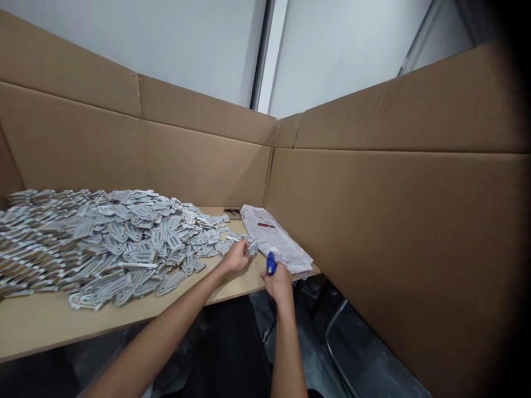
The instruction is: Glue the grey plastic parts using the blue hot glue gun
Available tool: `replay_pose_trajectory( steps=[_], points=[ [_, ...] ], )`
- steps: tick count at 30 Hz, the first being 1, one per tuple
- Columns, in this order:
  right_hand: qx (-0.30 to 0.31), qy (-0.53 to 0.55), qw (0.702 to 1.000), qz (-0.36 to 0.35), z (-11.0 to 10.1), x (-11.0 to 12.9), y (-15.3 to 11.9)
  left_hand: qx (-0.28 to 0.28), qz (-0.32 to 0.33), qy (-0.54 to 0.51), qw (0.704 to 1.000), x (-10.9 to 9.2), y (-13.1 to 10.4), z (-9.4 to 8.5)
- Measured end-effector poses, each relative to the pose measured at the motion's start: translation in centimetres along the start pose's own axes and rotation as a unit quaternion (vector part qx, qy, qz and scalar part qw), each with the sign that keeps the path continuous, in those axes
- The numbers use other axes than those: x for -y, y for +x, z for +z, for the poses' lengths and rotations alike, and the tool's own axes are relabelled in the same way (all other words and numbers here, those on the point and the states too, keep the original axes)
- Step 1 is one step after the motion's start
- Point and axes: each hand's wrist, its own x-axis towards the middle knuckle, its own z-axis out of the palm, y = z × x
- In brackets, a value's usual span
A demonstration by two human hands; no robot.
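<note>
My left hand (236, 257) is closed on a small grey tab-shaped piece (251, 248), pinched at the fingertips over the table's front part. Close to its right, my right hand (279, 283) grips a blue tool (271, 263) with a thick rounded body; its exact kind does not show. The held piece and the blue tool are a short distance apart. A large pile of similar grey pieces (136, 232), with pale raised outlines, spreads over the table left of my hands. Several of them lie loose near my left hand.
Printed paper sheets (286, 246) lie at the table's right end, with a red pen (266, 225) on top. Small dark items (232, 211) sit at the back corner. Tall cardboard walls (207, 171) enclose the back and right of the wooden table (41, 327). A metal-framed chair (332, 326) stands below right.
</note>
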Motion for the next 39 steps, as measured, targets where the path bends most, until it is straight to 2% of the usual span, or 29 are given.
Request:
replay_pose_trajectory(
  steps=[2,4,7,11,15,17,19,21,23,25,26,28,32,36,39],
  points=[
    [-0.002,0.099,0.995,-0.015,0.0,-0.9,0.1,-0.042,-0.008,-0.016,0.999,-0.1,-0.7,-0.6],
    [-0.001,0.196,0.980,-0.028,-0.1,-1.7,0.1,-0.056,-0.037,-0.071,0.995,-0.6,-1.9,-1.3],
    [0.009,0.326,0.945,-0.029,-0.6,-1.8,-0.1,-0.024,-0.083,-0.160,0.983,-1.7,-4.4,-2.2],
    [0.071,0.433,0.898,-0.036,-1.3,0.2,-1.1,-0.002,-0.115,-0.262,0.958,-2.5,-7.1,-2.6],
    [0.111,0.445,0.886,-0.070,-1.0,2.8,-2.2,-0.010,-0.128,-0.333,0.934,-2.3,-8.4,-2.4],
    [0.125,0.440,0.885,-0.090,-0.5,3.5,-2.5,-0.025,-0.116,-0.309,0.944,-2.4,-8.7,-2.5],
    [0.128,0.424,0.889,-0.117,-0.1,3.7,-2.6,-0.010,-0.096,-0.277,0.956,-2.8,-8.9,-2.6],
    [0.076,0.371,0.912,-0.156,0.3,3.5,-2.6,0.024,-0.080,-0.268,0.960,-3.2,-9.0,-2.8],
    [-0.021,0.290,0.937,-0.192,0.4,3.1,-2.4,0.051,-0.078,-0.278,0.956,-3.5,-9.1,-2.8],
    [-0.093,0.231,0.946,-0.208,0.3,2.7,-2.2,0.050,-0.087,-0.285,0.953,-3.4,-9.1,-2.8],
    [-0.104,0.224,0.946,-0.209,0.1,2.6,-2.2,0.044,-0.093,-0.286,0.953,-3.2,-9.1,-2.8],
    [-0.083,0.255,0.943,-0.199,-0.3,2.6,-2.1,0.037,-0.103,-0.289,0.951,-3.0,-9.0,-2.6],
    [0.005,0.362,0.919,-0.158,-0.6,2.9,-2.2,0.033,-0.121,-0.318,0.940,-2.7,-8.9,-2.4],
    [0.044,0.400,0.903,-0.149,0.0,3.5,-2.5,-0.049,-0.129,-0.318,0.938,-2.5,-8.7,-2.4],
    [0.027,0.392,0.911,-0.126,0.6,4.1,-2.9,-0.094,-0.093,-0.269,0.954,-2.3,-8.7,-2.7]
  ],
)
